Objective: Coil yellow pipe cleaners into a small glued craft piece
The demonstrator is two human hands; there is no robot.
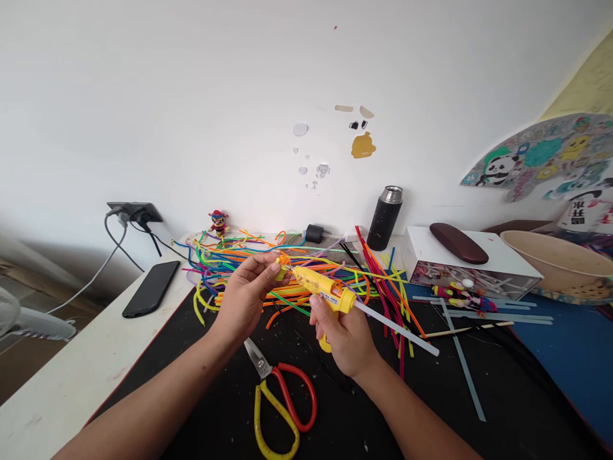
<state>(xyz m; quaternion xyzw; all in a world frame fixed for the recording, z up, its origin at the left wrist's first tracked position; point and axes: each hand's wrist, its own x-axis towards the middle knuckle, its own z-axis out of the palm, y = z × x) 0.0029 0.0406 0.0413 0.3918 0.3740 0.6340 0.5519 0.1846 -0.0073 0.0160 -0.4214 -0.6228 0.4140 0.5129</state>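
Observation:
My right hand (345, 337) is wrapped round the handle of a yellow hot glue gun (322, 285), with a long whitish glue stick (400, 329) poking out of its back end. The gun's nozzle points left and meets, or nearly meets, a small yellow and orange pipe-cleaner piece (282, 271). Between thumb and fingers, my left hand (248, 287) pinches that piece. Below the hands, scissors (280, 402) with one yellow and one red handle lie on the black mat, blades toward the left hand.
Many coloured pipe cleaners (211, 252) spread behind the hands. A black phone (151, 289) lies at left. At the back stand a small figure (219, 223) and a black flask (385, 218). A white box (472, 255), spare glue sticks (462, 361) and a basin (558, 265) are at right.

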